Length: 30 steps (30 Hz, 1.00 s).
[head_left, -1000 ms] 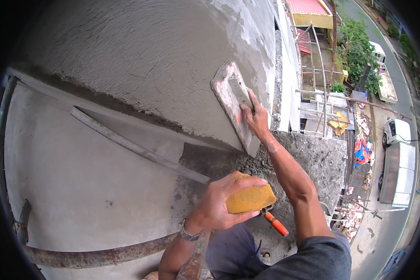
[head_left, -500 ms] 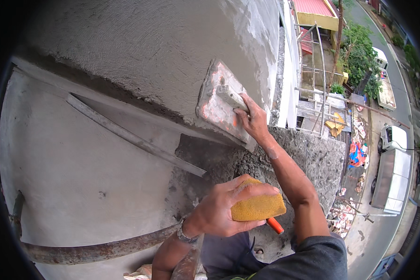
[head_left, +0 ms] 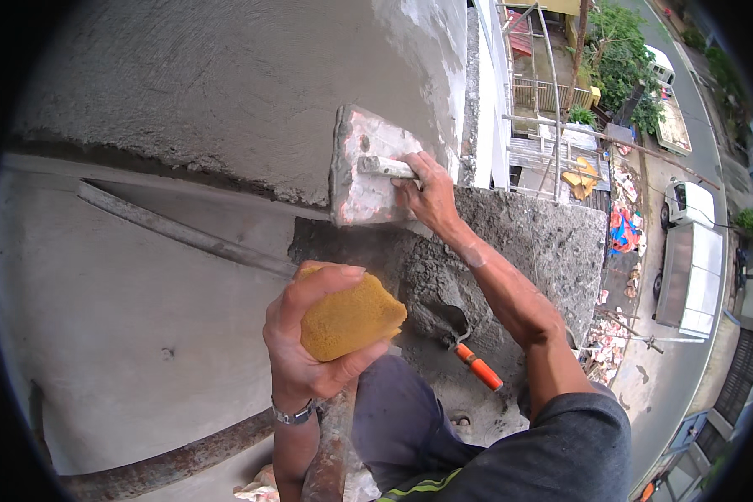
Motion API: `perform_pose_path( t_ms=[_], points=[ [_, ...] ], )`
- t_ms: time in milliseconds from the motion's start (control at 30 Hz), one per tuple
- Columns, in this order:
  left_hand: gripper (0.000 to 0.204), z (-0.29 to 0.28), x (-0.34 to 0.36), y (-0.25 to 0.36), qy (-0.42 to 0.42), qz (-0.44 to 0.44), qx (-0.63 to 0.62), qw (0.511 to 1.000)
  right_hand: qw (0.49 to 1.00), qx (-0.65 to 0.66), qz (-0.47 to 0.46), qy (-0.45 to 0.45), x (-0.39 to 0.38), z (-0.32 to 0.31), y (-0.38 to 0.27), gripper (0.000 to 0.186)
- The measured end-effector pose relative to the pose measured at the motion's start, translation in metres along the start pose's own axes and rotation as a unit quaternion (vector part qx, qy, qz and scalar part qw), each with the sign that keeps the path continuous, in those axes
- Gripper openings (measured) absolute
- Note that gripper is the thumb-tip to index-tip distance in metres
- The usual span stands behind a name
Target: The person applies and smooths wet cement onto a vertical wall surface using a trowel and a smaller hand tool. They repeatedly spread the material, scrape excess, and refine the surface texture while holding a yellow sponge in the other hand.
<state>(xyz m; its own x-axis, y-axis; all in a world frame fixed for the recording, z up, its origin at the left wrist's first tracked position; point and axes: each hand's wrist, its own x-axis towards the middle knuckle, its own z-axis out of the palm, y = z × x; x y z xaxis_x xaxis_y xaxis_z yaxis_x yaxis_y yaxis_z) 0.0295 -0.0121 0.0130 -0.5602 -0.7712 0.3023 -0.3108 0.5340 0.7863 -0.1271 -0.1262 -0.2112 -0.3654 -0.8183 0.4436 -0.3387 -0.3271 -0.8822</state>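
Observation:
My left hand (head_left: 297, 335) is closed round a yellow sponge (head_left: 351, 318), held up near the middle of the view, off the wall. With my right hand (head_left: 431, 194) I grip the handle of a flat plastering float (head_left: 368, 167), smeared with mortar and showing orange patches. The float lies against the grey plastered wall (head_left: 226, 92), close to its lower edge. Below my right forearm, a trowel with an orange handle (head_left: 478, 366) rests in the wet mortar (head_left: 443, 284), its blade partly buried.
A long straightedge bar (head_left: 184, 230) lies on the smooth grey surface at left. Rusty pipes (head_left: 176, 452) run near my left forearm. At right, past the rough concrete edge (head_left: 560, 226), the drop shows scaffolding (head_left: 552, 100), rubbish and a parked truck (head_left: 690, 268) on the street below.
My left hand has moved left with the sponge, which is turned, uncovering the trowel's handle. The float in my right hand has turned more upright and shifted slightly left.

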Motion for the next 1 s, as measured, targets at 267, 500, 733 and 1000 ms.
perform_pose_path(
  t_ms=[267, 500, 733, 1000],
  points=[
    [0.070, -0.029, -0.016, 0.005, 0.115, -0.001, -0.050, 0.992, 0.981, 0.018, -0.174, 0.083, 0.154, -0.019, -0.075, 0.033],
    [0.073, -0.050, -0.011, 0.007, 0.123, 0.087, 0.017, 0.989, 0.992, 0.118, 0.001, 0.040, 0.154, -0.009, 0.119, 0.031],
    [0.083, -0.059, -0.018, 0.008, 0.096, 0.072, 0.055, 0.991, 0.998, 0.063, 0.019, -0.023, 0.035, 0.012, 0.086, 0.043],
    [0.079, -0.053, -0.028, -0.006, 0.126, 0.030, 0.061, 0.990, 0.994, 0.081, -0.074, 0.017, 0.152, -0.020, 0.019, 0.026]
  ],
)
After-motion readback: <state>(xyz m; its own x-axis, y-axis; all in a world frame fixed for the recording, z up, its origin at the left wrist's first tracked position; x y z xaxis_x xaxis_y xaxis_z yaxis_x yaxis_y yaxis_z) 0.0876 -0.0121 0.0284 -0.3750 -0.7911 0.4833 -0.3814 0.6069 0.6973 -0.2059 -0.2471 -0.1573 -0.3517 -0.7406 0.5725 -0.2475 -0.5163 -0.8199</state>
